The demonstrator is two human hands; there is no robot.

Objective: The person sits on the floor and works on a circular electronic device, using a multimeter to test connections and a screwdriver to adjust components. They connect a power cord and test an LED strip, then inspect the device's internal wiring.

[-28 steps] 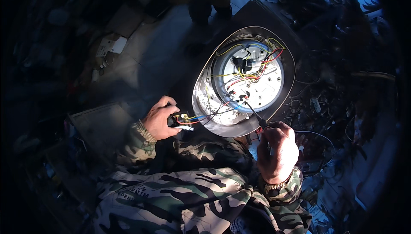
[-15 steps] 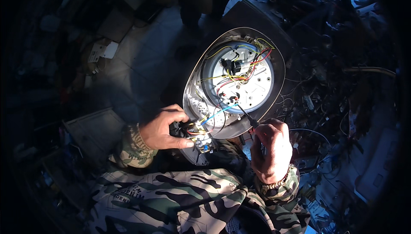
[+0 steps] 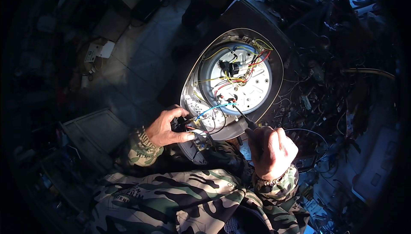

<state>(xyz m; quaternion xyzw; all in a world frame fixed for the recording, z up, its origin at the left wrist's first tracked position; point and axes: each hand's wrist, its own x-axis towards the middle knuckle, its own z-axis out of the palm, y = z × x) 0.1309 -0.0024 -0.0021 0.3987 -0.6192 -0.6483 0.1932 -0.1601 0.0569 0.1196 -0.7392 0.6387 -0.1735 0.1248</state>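
Right hand (image 3: 270,150) holds screwdriver (image 3: 244,118), tip pointing up-left into cooker base (image 3: 233,84).

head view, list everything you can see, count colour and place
appliance base: one, upturned, dark shell with a round silver underside, centre
wires: several, yellow, red, black and one blue, across the silver underside
small connector part: one, pale metal, at the base's lower rim by the left fingers
screwdriver: one, dark shaft, tip at the silver plate near the blue wire
grey box: one, on the floor at left
loose wires and parts: a dark heap, too tangled to count, right
camouflage sleeves: two, green and tan, lower edge
left hand: one, gripping the base's lower rim
right hand: one, closed round the screwdriver handle
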